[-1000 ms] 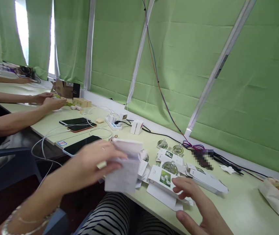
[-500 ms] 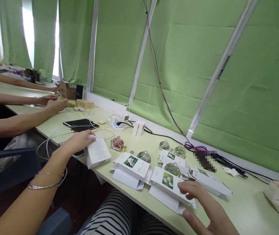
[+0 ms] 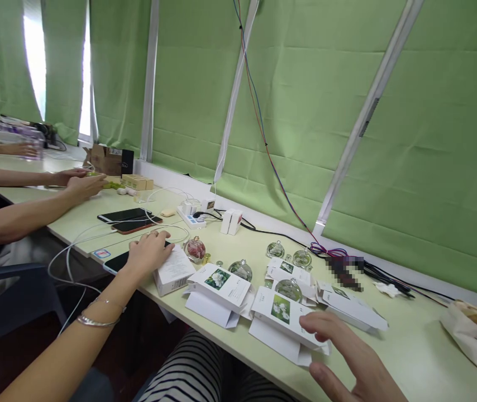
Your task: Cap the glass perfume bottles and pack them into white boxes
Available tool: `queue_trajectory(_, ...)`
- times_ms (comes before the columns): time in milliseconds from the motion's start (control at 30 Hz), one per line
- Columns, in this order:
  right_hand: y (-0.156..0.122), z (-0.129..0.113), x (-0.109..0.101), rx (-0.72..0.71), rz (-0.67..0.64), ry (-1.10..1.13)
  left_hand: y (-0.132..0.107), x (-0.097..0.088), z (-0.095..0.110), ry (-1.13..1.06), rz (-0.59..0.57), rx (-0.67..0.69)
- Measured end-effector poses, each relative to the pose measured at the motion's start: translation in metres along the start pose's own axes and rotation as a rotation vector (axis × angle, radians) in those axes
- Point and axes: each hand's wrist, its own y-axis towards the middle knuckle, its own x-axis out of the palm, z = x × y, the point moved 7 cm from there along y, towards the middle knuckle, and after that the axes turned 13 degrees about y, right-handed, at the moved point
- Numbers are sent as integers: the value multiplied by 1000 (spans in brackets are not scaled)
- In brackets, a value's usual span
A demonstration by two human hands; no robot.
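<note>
My left hand (image 3: pixel 149 254) grips the left end of a closed white box (image 3: pixel 174 272), printed with small text, which lies at the table's front edge. To its right are opened white cartons with flower pictures: one carton (image 3: pixel 222 285) beside it and another carton (image 3: pixel 284 315) further right, flaps out. My right hand (image 3: pixel 347 354) hovers by that second carton, thumb and fingers apart, holding nothing. Round glass perfume bottles stand behind: a bottle with reddish contents (image 3: pixel 195 249), a greenish bottle (image 3: pixel 241 270) and another clear greenish bottle (image 3: pixel 289 290).
Phones (image 3: pixel 136 224) and white cables lie at left, near a power strip (image 3: pixel 191 216). Small white boxes (image 3: pixel 231 221) stand at the back. A co-worker's hands (image 3: pixel 81 184) work at far left. A paper bag (image 3: pixel 473 335) sits at right, with dark cables (image 3: pixel 389 279) behind.
My left hand has shifted right with the white box, which now lies closer to the neighbouring carton. My right hand has barely moved. The view has turned slightly right.
</note>
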Motion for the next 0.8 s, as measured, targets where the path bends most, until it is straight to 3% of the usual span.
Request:
queue_trajectory(233,1,1,0,-15,-24,-34,37,14,40,-194,-253,462)
queue_trajectory(400,0,-1,-1,-22,-32,-7,47,11,54,-275,-312,566)
queue_trajectory(533,4,5,7,31,-25,45,47,-20,60,-321,-224,568)
queue_trajectory(667,12,17,27,132,98,148,12,-78,93,-381,-50,658)
queue_trajectory(733,16,23,39,190,184,198,-28,-100,127,-413,-5,842)
queue_trajectory(800,18,28,50,243,253,244,-74,-111,163,-457,-22,1057)
